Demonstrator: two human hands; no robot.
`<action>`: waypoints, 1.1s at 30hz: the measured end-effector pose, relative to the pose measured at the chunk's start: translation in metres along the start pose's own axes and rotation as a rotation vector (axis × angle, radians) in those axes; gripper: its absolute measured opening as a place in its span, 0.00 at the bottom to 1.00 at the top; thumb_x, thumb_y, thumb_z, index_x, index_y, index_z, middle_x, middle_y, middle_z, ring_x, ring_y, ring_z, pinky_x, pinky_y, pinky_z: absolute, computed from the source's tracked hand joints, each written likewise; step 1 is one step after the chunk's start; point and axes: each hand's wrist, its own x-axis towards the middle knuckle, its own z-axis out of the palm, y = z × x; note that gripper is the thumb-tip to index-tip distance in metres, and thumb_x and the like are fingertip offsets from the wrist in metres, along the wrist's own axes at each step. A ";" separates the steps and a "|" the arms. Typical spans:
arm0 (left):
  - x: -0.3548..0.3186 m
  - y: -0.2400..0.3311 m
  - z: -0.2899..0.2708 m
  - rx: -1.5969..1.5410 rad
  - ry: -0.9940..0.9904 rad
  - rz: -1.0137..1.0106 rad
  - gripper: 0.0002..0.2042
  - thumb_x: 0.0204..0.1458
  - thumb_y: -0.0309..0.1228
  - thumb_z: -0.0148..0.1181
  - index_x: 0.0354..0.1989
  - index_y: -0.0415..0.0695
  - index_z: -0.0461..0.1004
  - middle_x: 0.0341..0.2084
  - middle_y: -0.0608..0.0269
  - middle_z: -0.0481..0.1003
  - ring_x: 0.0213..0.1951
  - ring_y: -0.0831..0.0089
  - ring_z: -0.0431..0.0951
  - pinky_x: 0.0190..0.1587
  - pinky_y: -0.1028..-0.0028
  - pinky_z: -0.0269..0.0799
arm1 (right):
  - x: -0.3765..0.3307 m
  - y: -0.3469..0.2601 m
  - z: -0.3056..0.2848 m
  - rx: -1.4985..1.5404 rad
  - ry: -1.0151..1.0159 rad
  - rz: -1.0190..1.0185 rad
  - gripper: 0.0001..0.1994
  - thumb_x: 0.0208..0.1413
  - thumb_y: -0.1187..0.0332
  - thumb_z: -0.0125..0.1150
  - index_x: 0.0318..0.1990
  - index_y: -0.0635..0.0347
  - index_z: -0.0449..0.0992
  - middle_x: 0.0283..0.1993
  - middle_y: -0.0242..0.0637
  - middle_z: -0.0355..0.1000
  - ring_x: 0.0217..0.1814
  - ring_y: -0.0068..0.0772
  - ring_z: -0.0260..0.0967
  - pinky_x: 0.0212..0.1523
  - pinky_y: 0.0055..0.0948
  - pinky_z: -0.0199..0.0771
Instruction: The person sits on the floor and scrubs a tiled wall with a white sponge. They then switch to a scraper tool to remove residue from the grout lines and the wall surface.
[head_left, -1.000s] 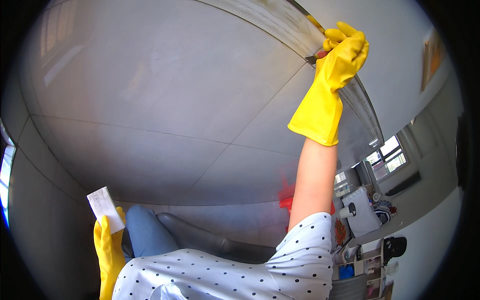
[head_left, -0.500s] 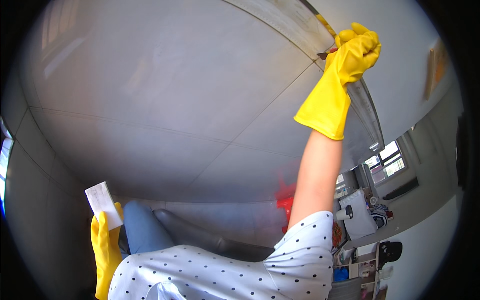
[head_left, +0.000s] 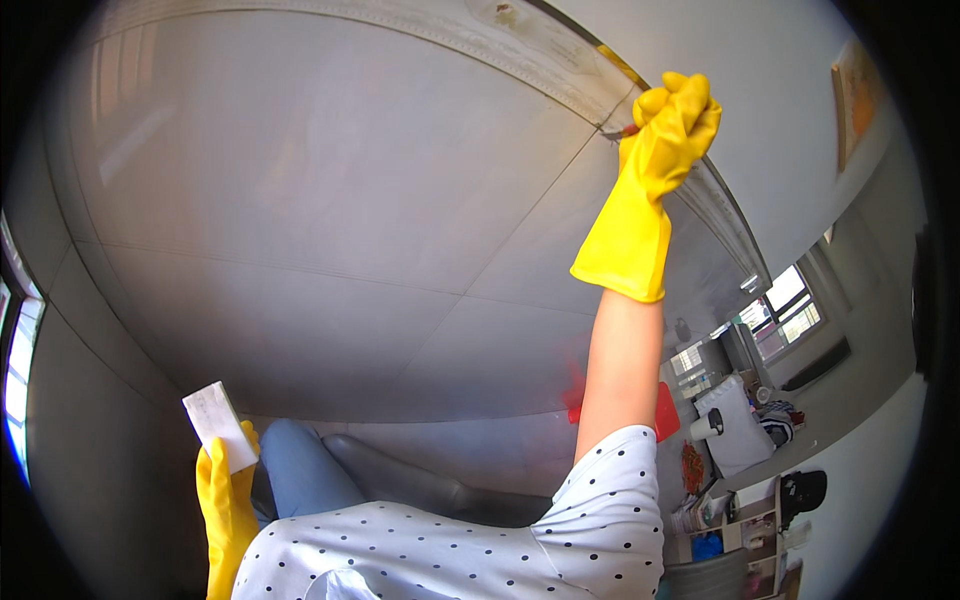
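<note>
My right hand (head_left: 675, 130), in a yellow rubber glove, is stretched far up and to the right. Its fingers are closed around a small red-handled scraper (head_left: 626, 132), mostly hidden by the glove. The dark flat blade lies at the joint where a tile line meets the stained border strip (head_left: 560, 75) of the grey tiled surface (head_left: 330, 160). Low on the left, my left hand (head_left: 228, 490), gloved the same way, grips a white rectangular block (head_left: 215, 425) with faint grey smudges. That block is held up beside my knee, apart from the tiles.
A white wall (head_left: 770, 120) rises beyond the border strip, with an orange-brown framed panel (head_left: 855, 105) on it. To the lower right are a red object (head_left: 667, 412), a white-covered piece of furniture (head_left: 735, 440) and cluttered shelves (head_left: 750, 530). Bright windows show at both sides.
The whole view has shifted a little, so both hands appear slightly lower. My right hand still has the scraper at the same tile joint; the left keeps the white block.
</note>
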 end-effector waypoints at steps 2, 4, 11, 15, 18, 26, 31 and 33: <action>0.004 -0.004 -0.003 -0.045 0.014 0.010 0.32 0.58 0.54 0.66 0.63 0.46 0.69 0.56 0.52 0.75 0.58 0.62 0.77 0.63 0.66 0.72 | -0.011 -0.014 -0.002 0.048 0.058 0.088 0.18 0.67 0.55 0.55 0.44 0.65 0.72 0.24 0.35 0.70 0.21 0.25 0.59 0.25 0.24 0.61; 0.008 -0.011 -0.009 -0.086 0.017 0.027 0.31 0.58 0.53 0.66 0.63 0.46 0.68 0.56 0.52 0.76 0.57 0.63 0.78 0.61 0.66 0.73 | -0.015 -0.019 -0.009 0.079 0.024 0.076 0.18 0.68 0.55 0.54 0.45 0.65 0.73 0.26 0.36 0.72 0.23 0.25 0.60 0.26 0.24 0.62; -0.001 0.006 0.004 0.026 0.016 0.001 0.32 0.59 0.56 0.63 0.63 0.45 0.68 0.53 0.52 0.77 0.57 0.63 0.77 0.64 0.64 0.69 | -0.021 -0.021 -0.039 0.336 -0.330 0.332 0.24 0.73 0.54 0.46 0.56 0.69 0.74 0.48 0.49 0.78 0.37 0.28 0.70 0.41 0.27 0.75; 0.003 0.035 0.023 0.049 -0.387 0.027 0.32 0.60 0.53 0.63 0.63 0.41 0.69 0.56 0.52 0.76 0.60 0.62 0.76 0.65 0.62 0.66 | -0.050 -0.041 -0.023 0.479 -0.446 0.455 0.27 0.73 0.51 0.46 0.62 0.69 0.72 0.58 0.51 0.75 0.43 0.29 0.71 0.45 0.27 0.75; 0.006 0.071 0.079 0.125 -0.733 0.051 0.31 0.61 0.49 0.64 0.63 0.38 0.70 0.58 0.53 0.75 0.60 0.67 0.74 0.65 0.67 0.64 | -0.080 -0.052 -0.011 0.533 -0.504 0.466 0.28 0.72 0.47 0.47 0.60 0.65 0.73 0.54 0.49 0.77 0.40 0.28 0.72 0.42 0.26 0.76; 0.002 0.090 0.150 0.774 -0.993 0.330 0.24 0.62 0.45 0.62 0.60 0.42 0.73 0.60 0.51 0.71 0.60 0.56 0.72 0.63 0.61 0.64 | -0.195 -0.081 0.014 0.719 -0.861 0.626 0.29 0.72 0.43 0.44 0.60 0.63 0.73 0.52 0.49 0.79 0.45 0.33 0.79 0.45 0.30 0.79; 0.030 0.065 0.157 0.874 -1.013 1.162 0.30 0.30 0.23 0.74 0.51 0.43 0.80 0.50 0.53 0.79 0.55 0.47 0.74 0.61 0.50 0.67 | -0.199 -0.069 0.002 0.819 -0.842 1.061 0.26 0.75 0.49 0.42 0.57 0.64 0.75 0.47 0.44 0.80 0.44 0.29 0.78 0.46 0.29 0.78; 0.031 0.058 0.157 0.881 -1.111 1.137 0.28 0.33 0.24 0.74 0.50 0.42 0.80 0.54 0.53 0.78 0.58 0.49 0.73 0.65 0.49 0.64 | -0.199 -0.062 -0.004 0.853 -0.561 1.352 0.23 0.73 0.47 0.47 0.46 0.60 0.77 0.27 0.30 0.69 0.27 0.23 0.65 0.30 0.27 0.70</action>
